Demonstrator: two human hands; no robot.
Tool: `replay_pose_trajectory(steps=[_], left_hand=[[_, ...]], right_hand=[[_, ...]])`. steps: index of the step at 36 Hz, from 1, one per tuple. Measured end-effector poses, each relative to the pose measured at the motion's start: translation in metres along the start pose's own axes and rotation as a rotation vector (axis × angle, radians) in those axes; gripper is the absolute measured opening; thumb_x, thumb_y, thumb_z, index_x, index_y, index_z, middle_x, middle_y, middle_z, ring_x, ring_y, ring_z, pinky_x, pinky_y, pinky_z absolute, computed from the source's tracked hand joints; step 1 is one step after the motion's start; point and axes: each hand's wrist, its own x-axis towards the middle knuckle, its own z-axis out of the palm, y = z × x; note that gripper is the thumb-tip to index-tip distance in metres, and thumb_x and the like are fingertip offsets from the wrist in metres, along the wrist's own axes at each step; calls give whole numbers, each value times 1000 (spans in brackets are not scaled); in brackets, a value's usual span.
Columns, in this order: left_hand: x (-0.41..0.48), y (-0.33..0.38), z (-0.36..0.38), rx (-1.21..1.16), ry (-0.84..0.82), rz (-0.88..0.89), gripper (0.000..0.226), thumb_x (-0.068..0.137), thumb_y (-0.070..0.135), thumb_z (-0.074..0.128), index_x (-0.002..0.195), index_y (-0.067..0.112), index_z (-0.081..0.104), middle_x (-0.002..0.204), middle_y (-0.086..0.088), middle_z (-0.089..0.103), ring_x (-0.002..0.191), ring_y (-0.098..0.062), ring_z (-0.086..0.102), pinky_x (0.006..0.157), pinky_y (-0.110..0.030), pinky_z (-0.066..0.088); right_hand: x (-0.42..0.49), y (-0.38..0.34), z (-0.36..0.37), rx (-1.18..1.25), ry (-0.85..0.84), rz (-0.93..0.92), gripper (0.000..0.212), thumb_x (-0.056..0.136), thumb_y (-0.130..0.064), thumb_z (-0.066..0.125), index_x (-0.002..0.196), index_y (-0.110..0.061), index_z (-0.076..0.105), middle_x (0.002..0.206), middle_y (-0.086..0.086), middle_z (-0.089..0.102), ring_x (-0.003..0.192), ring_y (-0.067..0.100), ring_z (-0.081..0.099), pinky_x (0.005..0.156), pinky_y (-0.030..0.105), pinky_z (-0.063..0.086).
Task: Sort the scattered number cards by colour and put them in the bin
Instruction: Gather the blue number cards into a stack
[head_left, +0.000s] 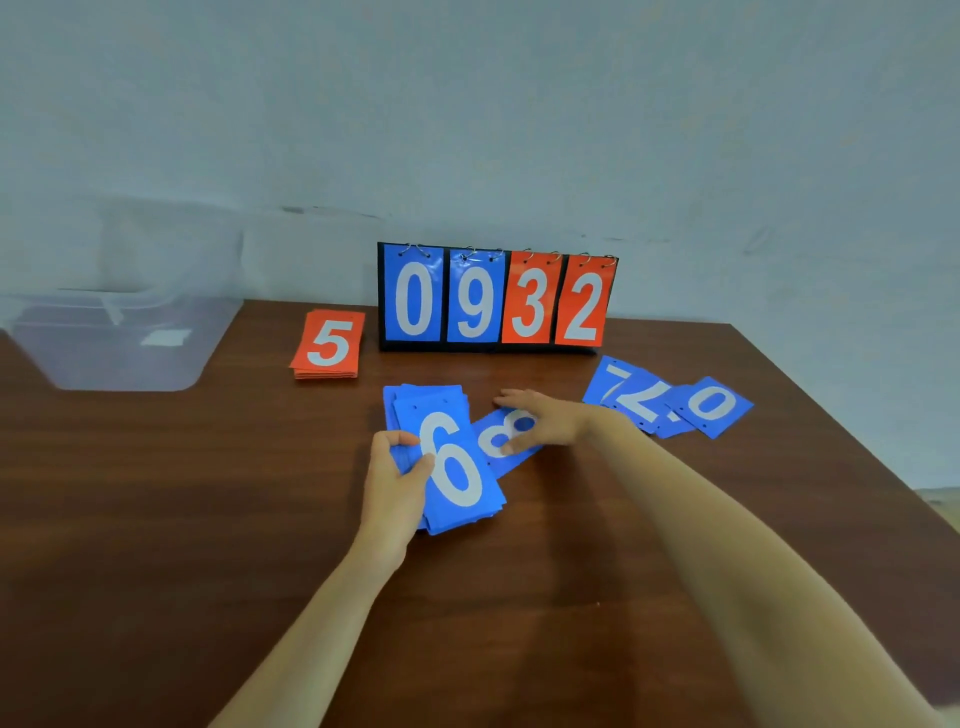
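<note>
Two bare hands work on the brown table (156, 493) in front of the flip scoreboard (496, 299), which stands upright at the far edge against the wall and shows a blue 0, a blue 9, a red 3 and a red 2.

Just in front of the scoreboard's blue half lies the blue stack (457, 467), a loose, slightly fanned pile with a white 6 on top. The left hand (397, 467) grips this pile at its left edge, with the thumb on the top card and the fingers curled round the side.

Tucked partly under the pile's right edge, in front of the scoreboard's middle, is a single blue card marked 8 (501, 441), lying tilted. The right hand (545, 418) is on it: the thumb lies on its face and the fingers reach across its far edge. Whether they pinch the card or only press it flat, I cannot tell.

In front of the scoreboard's right end, several more blue cards overlap on the table, a 7 (631, 395) and a 0 (711, 405) readable among them, apart from both hands.

Just left of the scoreboard sits the red stack (328, 344), neatly squared, with a 5 on top. Well to the left of the scoreboard, at the table's far left corner, stands the clear plastic bin (119, 338); no cards show inside it.
</note>
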Motion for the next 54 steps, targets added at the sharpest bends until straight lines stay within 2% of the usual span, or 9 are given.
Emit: replay_pose_trajectory(steps=[7,17,19,22,28,33,38,45,54], left_hand=[[-30,-3,-30,2,41,-8,17,93,9,56,99,24,48,112,6,49,82,-8,58,81,-52,55],[-81,-14,-41,-8,-9,-21,20,93,8,54,94,27,48,107,5,51,87,-15,60,80,-50,54],[-91,-15,-39,-12,-23,-21,18,94,8,53,97,25,48,110,3,51,89,-15,61,80,-50,55],[-103,-14,-33,-17,-49,-10,16,94,7,53,99,22,47,111,2,50,87,-13,61,78,-48,55],[-118,-14,-21,-16,-96,-10,16,95,7,52,102,19,47,115,-1,50,84,-10,60,76,-45,56],[-127,-7,-3,-10,-151,-3,16,95,7,52,104,19,47,116,-1,51,89,-15,62,72,-41,57],[-135,6,19,-22,-213,28,17,94,8,52,95,24,47,108,-2,55,84,-20,61,76,-49,54],[-146,7,50,-110,-282,89,23,88,10,64,102,13,46,102,2,54,79,-7,59,53,-18,51],[-114,-1,87,-70,-312,57,24,88,4,61,93,21,45,106,1,57,88,-15,65,60,-28,56]], right_hand=[[-49,-30,28,-223,59,105,83,64,-63,74,130,-29,38,130,0,36,126,24,28,107,50,26],[-131,-33,84,-157,224,419,86,63,-73,67,117,-8,48,126,9,40,122,28,36,100,40,35],[-145,-28,89,-93,234,429,62,67,-66,69,86,-11,48,97,8,49,93,22,49,79,28,41],[-169,-24,93,76,283,396,47,83,-33,69,62,-16,30,65,0,34,55,12,31,51,24,25],[-209,-9,101,385,705,410,23,92,-11,53,112,-11,42,104,3,50,94,24,55,76,35,47],[-234,-20,99,658,1008,209,24,92,-6,51,111,-16,41,105,-3,54,97,18,56,80,34,49],[-240,-35,101,747,972,103,24,92,-13,58,110,-18,42,96,-11,56,95,14,60,75,29,53],[-233,-38,110,549,984,74,23,88,-23,66,100,-15,48,84,-2,56,71,6,52,58,12,41],[-195,20,77,379,971,223,14,89,-26,61,100,-17,56,104,-1,54,98,15,55,84,27,47]])
